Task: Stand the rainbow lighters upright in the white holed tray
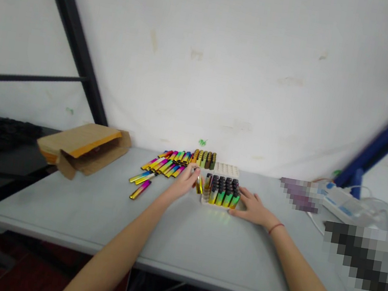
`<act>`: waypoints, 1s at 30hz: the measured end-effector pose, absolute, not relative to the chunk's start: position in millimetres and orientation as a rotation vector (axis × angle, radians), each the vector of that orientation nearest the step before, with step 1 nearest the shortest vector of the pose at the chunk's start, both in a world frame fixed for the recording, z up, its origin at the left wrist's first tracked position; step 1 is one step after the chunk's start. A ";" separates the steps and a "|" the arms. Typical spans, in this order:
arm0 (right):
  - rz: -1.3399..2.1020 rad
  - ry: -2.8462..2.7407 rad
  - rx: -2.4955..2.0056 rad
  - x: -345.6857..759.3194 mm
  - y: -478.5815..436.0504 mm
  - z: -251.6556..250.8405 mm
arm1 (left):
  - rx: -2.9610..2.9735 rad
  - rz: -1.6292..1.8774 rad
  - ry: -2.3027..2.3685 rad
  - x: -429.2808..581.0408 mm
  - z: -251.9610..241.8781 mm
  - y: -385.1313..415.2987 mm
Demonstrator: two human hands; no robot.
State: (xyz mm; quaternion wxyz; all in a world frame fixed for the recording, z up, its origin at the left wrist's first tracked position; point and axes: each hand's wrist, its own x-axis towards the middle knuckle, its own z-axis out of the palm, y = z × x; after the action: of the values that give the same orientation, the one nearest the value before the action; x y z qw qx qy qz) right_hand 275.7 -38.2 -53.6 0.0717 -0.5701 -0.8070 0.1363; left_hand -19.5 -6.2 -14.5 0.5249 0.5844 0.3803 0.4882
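Note:
A tray (220, 204) of upright rainbow-coloured lighters with black tops stands at the middle of the grey table (172, 231). My right hand (252, 207) rests against the tray's right side, fingers curled on its edge. My left hand (186, 180) is closed on one lighter (199, 184), held just left of the tray. A row of loose lighters (168, 166) lies flat behind and to the left of that hand, and one more lighter (140, 189) lies apart nearer the front.
A second, partly filled white tray (227, 169) stands behind the first. A torn cardboard box (81, 149) lies at the left end. A power strip with cables (343, 205) sits at the right. A white wall is close behind.

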 end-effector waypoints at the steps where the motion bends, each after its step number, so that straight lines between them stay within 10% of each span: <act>1: 0.407 -2.426 -1.710 276.0 -37.9 -54.0 | 1.325 1.164 0.859 -13.4 -17.1 -9.3; 30: 0.434 -2.419 -1.711 273.3 -38.3 -50.3 | 0.894 0.968 0.806 -7.8 -25.3 -7.0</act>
State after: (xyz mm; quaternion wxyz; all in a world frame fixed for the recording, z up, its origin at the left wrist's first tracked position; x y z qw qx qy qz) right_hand 273.3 -38.3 -50.3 0.0733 -0.5697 -0.8057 0.1447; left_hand -7.8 -7.0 -25.3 0.7164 0.4038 0.3640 0.4374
